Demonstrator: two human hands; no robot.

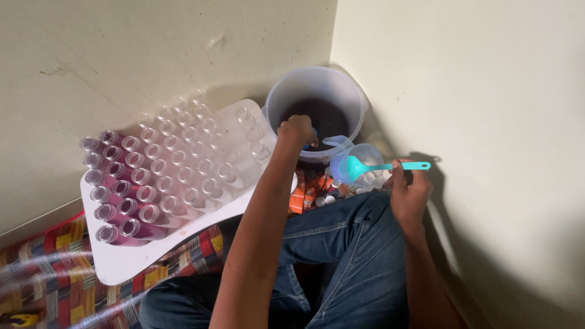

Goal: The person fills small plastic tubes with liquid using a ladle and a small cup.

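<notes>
My left hand (297,130) reaches over the rim of a translucent bucket (353,100) of dark liquid, fingers closed around something blue that is mostly hidden. My right hand (407,190) holds the handle of a teal funnel (359,166), which rests on a small clear bottle (369,158) beside the bucket. A white tray (131,262) to the left carries several rows of clear bottles (177,164); those at the left end hold purple liquid.
Cream walls meet in a corner behind the bucket. Loose white caps (326,199) and orange packets (298,198) lie on the floor by my jeans-clad knees (341,244). A patterned multicoloured mat (49,274) covers the floor at lower left.
</notes>
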